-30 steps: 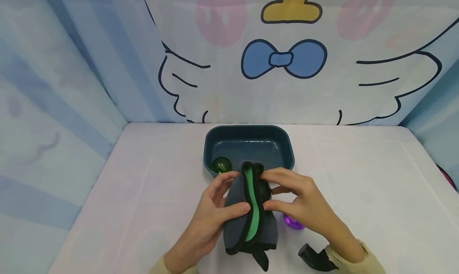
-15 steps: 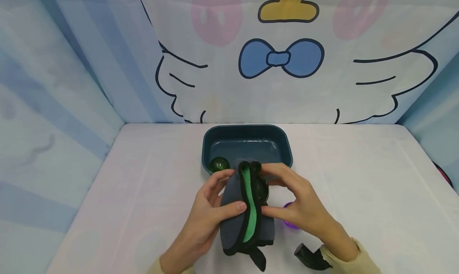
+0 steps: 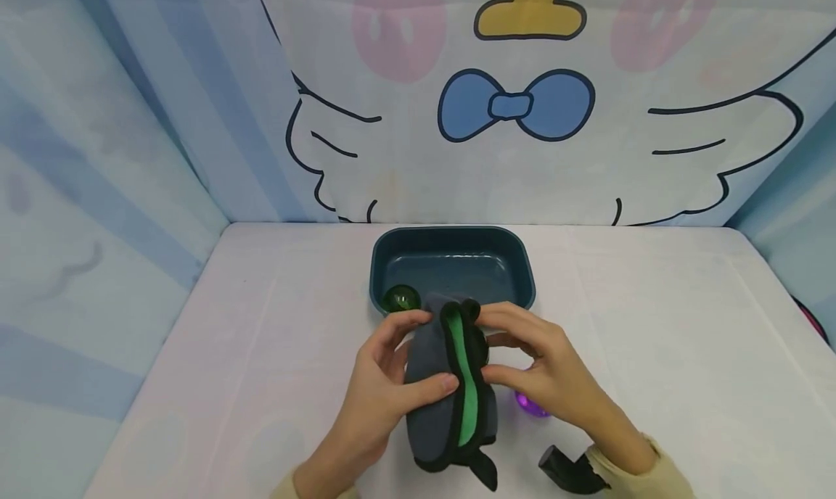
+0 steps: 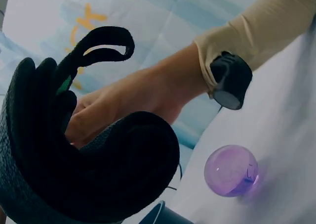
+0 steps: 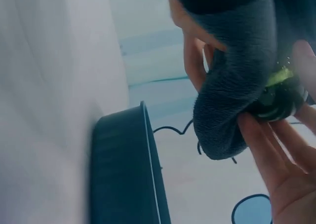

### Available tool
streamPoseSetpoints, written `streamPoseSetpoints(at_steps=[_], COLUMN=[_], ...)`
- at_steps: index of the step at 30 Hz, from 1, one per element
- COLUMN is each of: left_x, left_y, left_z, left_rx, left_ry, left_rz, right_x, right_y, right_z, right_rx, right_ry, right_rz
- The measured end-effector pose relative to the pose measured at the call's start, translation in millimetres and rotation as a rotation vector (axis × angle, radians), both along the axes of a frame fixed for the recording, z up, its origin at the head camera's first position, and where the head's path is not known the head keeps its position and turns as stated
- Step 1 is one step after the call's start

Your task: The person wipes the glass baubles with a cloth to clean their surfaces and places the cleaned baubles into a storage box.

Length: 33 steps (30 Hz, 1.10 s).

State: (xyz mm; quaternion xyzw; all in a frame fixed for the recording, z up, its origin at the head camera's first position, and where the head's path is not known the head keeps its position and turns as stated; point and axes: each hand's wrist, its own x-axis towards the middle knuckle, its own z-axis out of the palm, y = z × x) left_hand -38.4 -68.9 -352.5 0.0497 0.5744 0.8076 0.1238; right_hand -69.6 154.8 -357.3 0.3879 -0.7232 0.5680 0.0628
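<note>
A thick, folded grey cloth (image 3: 427,405) with black edging, a green inner side and a black loop is held up over the table. My left hand (image 3: 385,397) grips it from the left, thumb across the front. On the other side, my right hand (image 3: 548,357) holds a clear dark-green ball (image 5: 281,103) against the cloth, fingers spread around it. Folds of cloth partly hide this ball, and only a sliver shows in the head view. A purple clear ball (image 4: 231,170) lies on the table beneath my right hand.
Behind the hands stands a dark teal rectangular tray (image 3: 457,270), with another green ball (image 3: 401,298) in its near left corner. A black device (image 3: 571,473) is strapped at my right wrist. A printed curtain (image 3: 522,172) hangs behind the white table (image 3: 653,318).
The held ball bulged out more from the cloth half a second ago; less of it shows now. Cloth and fingers have shifted slightly together. The tray's ball stays put.
</note>
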Motion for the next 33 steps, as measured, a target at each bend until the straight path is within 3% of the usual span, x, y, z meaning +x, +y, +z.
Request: streamPoseSetpoints(at_steps=[3, 8, 12, 16, 19, 28, 33], left_x=[1.3, 0.0, -3.0, -4.8, -4.9, -2.7, -2.8], left_y=[1, 1, 0, 0, 0, 0, 1], left_z=[-0.5, 0.5, 1.1, 0.1, -0.7, 0.2, 0.0], left_rx=[-0.01, -0.021, 0.014, 0.045, 0.049, -0.107, -0.137], left_ry=[0.026, -0.015, -0.075, -0.13, -0.143, -0.085, -0.09], left_rz=[0.003, 0.032, 0.05, 0.063, 0.075, 0.106, 0.121], right_x=[-0.8, 0.4, 2.2, 2.7, 3.5, 4.7, 3.7], right_y=[2, -1, -6, -8, -9, -10, -9], right_z=[0.4, -0.3, -1.6, -2.5, -3.0, -1.2, -4.0], right_rx=[0.017, 0.005, -0.036, 0.012, 0.061, 0.037, 0.028], right_ry=[-0.066, -0.066, 0.008, 0.114, 0.13, 0.069, 0.044], right_rz=[0.015, -0.028, -0.081, -0.115, -0.142, -0.14, -0.127])
